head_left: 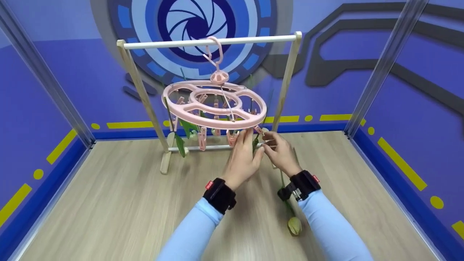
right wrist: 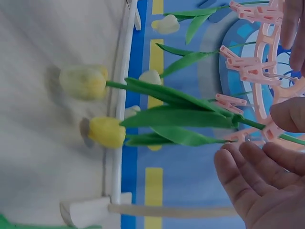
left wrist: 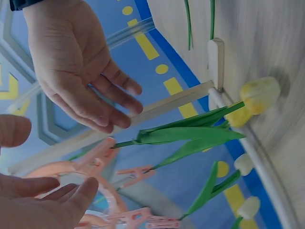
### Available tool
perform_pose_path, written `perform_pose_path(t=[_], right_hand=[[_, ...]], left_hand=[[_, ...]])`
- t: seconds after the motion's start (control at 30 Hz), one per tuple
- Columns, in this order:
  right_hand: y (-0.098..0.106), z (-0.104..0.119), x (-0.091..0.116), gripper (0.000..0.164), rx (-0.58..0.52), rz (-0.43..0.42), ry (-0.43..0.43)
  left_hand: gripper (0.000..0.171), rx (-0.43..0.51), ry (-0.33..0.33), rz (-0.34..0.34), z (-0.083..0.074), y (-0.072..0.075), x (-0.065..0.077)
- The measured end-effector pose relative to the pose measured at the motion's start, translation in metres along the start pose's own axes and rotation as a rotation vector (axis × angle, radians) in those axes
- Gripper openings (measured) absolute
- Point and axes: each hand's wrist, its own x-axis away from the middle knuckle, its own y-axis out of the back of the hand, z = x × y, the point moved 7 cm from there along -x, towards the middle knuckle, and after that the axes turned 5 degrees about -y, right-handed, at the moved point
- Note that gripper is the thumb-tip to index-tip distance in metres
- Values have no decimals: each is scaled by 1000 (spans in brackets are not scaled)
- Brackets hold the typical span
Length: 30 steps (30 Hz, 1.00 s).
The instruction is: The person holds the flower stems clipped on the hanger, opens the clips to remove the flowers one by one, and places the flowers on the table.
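Observation:
A pink round clip hanger (head_left: 214,117) hangs by its hook, with artificial tulips head-down from its clothespins. My left hand (head_left: 242,159) is raised at its front right, fingers extended beside the rim, holding nothing. Opposite it, my right hand (head_left: 282,152) has loosely bent fingers with nothing between them. Between both hands, a pale yellow tulip (right wrist: 81,83) with long green leaves hangs from a pink clothespin (left wrist: 97,155). A yellow tulip (right wrist: 107,132) hangs close by. Whether a fingertip touches the stem or clothespin, I cannot tell.
A wooden stand with a white top bar (head_left: 163,44) carries the hanger. On the tabletop (head_left: 119,203), a greenish tulip (head_left: 294,226) lies beside my right forearm. White tulips (right wrist: 167,25) hang farther round the hanger. Blue printed panels (head_left: 398,119) enclose the back and sides.

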Motion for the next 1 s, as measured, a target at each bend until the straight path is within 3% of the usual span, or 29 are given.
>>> perform_pose_path(t=[0.2,0.37,0.53,0.7,0.83,1.0], right_hand=[[-4,-4,-5,42,-84,-8,-81],[-12,-8,-8,40,-123,20,-123],[-22,-9,-6,36,-120,55,-123],[-29,-7,-4,27,-116,85,-113],[-29,-3,-2,19,-84,95,-91],[-27,2,0,19,-56,121,-70]], left_hand=[[65,53,72,-47,15,-2,-18],[39,47,162,-52,26,-3,-26],[30,49,206,-101,34,-1,-27],[32,66,272,-96,38,2,-23],[33,122,291,-78,37,4,-24],[23,162,266,-73,36,9,-26]])
